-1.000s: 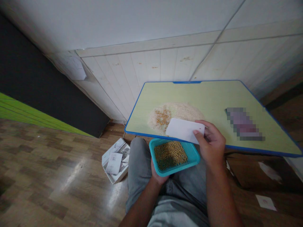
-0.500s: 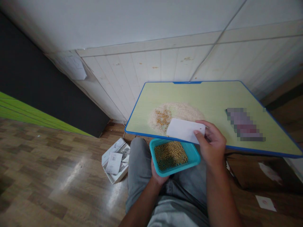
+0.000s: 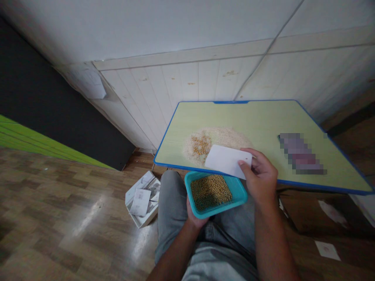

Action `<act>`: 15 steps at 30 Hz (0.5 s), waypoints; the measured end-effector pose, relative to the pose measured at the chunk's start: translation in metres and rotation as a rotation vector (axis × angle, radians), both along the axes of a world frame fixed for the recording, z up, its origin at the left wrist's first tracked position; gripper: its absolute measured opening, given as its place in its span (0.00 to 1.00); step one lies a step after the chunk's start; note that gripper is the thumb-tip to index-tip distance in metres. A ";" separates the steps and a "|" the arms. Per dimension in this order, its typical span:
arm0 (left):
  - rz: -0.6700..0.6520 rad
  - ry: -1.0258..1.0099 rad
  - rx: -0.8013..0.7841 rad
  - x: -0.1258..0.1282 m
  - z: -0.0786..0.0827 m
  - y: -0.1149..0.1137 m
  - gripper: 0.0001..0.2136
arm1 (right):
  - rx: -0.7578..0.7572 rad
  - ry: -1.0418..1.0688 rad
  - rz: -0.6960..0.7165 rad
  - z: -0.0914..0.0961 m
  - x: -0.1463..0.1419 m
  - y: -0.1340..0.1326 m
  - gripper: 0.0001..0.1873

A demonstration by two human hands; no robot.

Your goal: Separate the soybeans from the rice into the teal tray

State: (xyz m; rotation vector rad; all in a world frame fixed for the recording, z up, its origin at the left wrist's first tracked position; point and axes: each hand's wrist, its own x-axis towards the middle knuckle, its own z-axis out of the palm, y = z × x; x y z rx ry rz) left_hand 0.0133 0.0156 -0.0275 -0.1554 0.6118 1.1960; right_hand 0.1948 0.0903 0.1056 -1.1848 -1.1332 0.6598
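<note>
My right hand (image 3: 260,178) pinches a white card (image 3: 227,160) at the near edge of a green table with a blue rim (image 3: 263,117). The card stands beside a pile of white rice (image 3: 225,137) with yellow beans (image 3: 200,144) mixed in at its left. Below the table edge, my left hand (image 3: 195,218) holds a teal tray (image 3: 240,192) from underneath; the tray is filled with yellow beans (image 3: 210,190). Most of the left hand's fingers are hidden under the tray.
A blurred-out flat object (image 3: 301,153) lies on the table's right part. On the wood floor to the left sits an open white box with papers (image 3: 142,199). A white panelled wall (image 3: 181,89) stands behind the table. My legs in grey trousers (image 3: 172,203) are below.
</note>
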 end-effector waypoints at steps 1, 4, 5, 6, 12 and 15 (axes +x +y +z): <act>0.010 0.016 -0.017 0.000 0.001 0.000 0.20 | 0.001 0.003 -0.031 -0.001 0.001 0.001 0.16; 0.019 0.092 -0.054 -0.002 0.003 -0.003 0.18 | 0.024 0.003 -0.155 -0.002 0.004 0.006 0.18; 0.014 0.122 -0.061 -0.002 0.004 -0.004 0.18 | 0.037 0.001 -0.196 -0.002 0.006 0.007 0.18; 0.006 0.149 -0.071 -0.003 0.004 -0.006 0.18 | 0.048 -0.001 -0.229 -0.002 0.007 0.008 0.19; 0.011 0.175 -0.137 -0.004 0.007 -0.011 0.19 | 0.073 0.027 -0.258 0.004 0.008 0.014 0.20; 0.010 0.182 -0.122 -0.006 0.006 -0.012 0.19 | 0.108 0.028 -0.249 0.007 0.005 0.020 0.19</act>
